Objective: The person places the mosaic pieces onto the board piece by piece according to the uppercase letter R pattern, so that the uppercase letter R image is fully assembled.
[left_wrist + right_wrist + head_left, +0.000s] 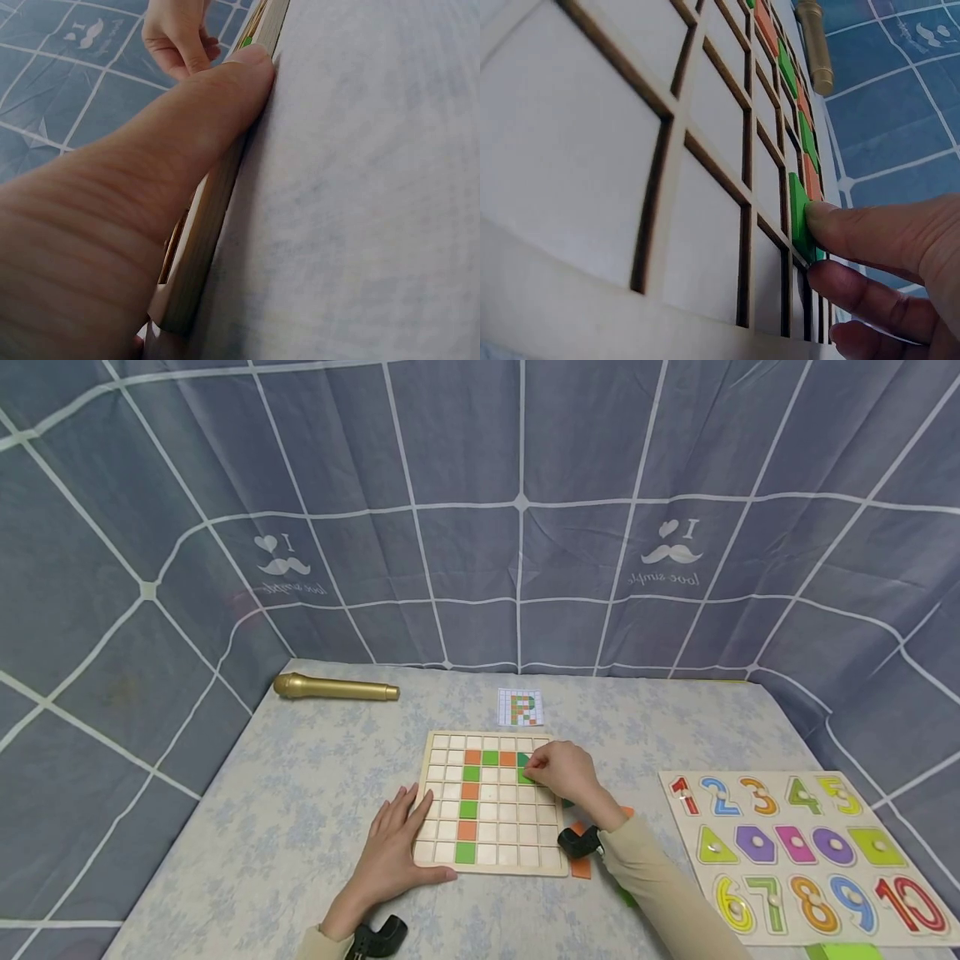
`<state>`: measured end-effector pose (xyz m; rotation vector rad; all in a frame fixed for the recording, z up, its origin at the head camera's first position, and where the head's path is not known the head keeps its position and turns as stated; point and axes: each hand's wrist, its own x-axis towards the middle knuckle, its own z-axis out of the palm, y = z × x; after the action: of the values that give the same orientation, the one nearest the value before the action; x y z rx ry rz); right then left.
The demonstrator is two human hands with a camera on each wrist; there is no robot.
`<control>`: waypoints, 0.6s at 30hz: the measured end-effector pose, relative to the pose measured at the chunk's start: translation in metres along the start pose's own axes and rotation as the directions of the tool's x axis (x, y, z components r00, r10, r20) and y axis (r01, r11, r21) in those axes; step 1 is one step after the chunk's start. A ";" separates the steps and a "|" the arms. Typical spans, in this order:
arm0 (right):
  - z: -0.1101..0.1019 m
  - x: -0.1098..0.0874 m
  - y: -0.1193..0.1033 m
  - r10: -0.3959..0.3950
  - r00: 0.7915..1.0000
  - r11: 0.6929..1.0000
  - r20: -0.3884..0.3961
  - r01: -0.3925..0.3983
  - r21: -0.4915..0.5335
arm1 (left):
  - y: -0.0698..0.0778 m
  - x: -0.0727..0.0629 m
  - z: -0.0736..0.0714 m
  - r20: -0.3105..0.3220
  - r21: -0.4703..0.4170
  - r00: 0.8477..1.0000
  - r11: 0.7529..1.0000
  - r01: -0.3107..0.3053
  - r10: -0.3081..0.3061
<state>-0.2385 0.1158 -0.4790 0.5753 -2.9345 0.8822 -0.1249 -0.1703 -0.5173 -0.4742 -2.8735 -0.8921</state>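
Note:
A wooden grid board (497, 869) lies on the table, with orange and green square tiles in a column and along an upper row. My right hand (567, 770) pinches a green tile (799, 214) between thumb and fingers, at a cell near the right end of that row. In the right wrist view the tile is tilted against the grid ridges. My left hand (395, 845) rests at the board's lower left corner, fingers spread along the left side. Its thumb (244, 71) lies along the front edge.
A small pattern card (520, 707) lies behind the board, and a gold microphone (335, 687) at the back left. Loose orange tiles (581, 867) sit by the board's right side, partly under the right forearm. A number-and-shape puzzle board (757, 877) takes up the right.

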 end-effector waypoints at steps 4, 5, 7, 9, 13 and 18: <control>0.000 -0.001 0.000 -0.013 1.000 1.000 0.000 0.013 0.002 | 0.000 0.000 0.001 -0.001 -0.001 1.000 1.000 0.001 -0.001; 0.000 -0.001 0.000 -0.013 1.000 1.000 0.000 0.013 0.003 | 0.000 0.000 0.001 -0.004 -0.001 1.000 1.000 -0.002 0.002; -0.001 -0.002 0.000 -0.017 1.000 1.000 -0.001 0.017 0.006 | -0.001 0.000 0.001 -0.007 0.007 1.000 1.000 -0.010 0.010; -0.001 -0.002 0.001 -0.019 1.000 1.000 0.002 0.019 0.012 | -0.001 0.000 0.001 -0.008 0.005 1.000 1.000 -0.010 0.010; -0.004 -0.004 0.002 -0.010 1.000 0.999 0.008 0.009 0.038 | -0.001 0.001 0.000 0.006 0.006 1.000 1.000 -0.002 0.002; -0.010 -0.008 0.006 0.034 0.999 0.996 0.001 -0.034 0.079 | 0.000 0.001 -0.001 0.033 0.003 0.999 1.000 0.016 -0.016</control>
<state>-0.2339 0.1288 -0.4745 0.5301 -2.9284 1.0063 -0.1259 -0.1712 -0.5161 -0.4711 -2.9113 -0.8913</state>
